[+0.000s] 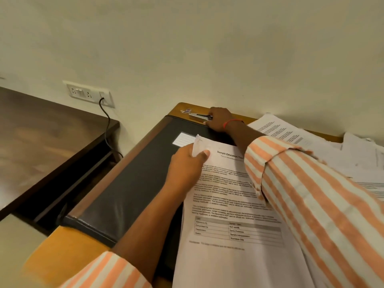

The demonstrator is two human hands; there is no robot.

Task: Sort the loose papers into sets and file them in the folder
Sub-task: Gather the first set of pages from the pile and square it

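Left hand pinches the corner of a white printed paper set atop the closed black folder; right hand grips a silver metal stapler beyond; loose white papers lie heaped right, seemingly unfiled.

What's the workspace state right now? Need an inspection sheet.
Surface: orange-brown wooden desk.
Job's things: closed black folder flat on desk; white printed paper set overlapping its right side; loose white paper pile far right.
Clutter: small bluish item at desk's far corner, too blurred to identify.
Hands: left hand pinches paper set's top-left corner; right hand grips silver metal stapler at desk's far edge.
Cables: black cable plugged into white wall socket plate, hanging down.
Surroundings: dark wooden table left; cream wall behind.
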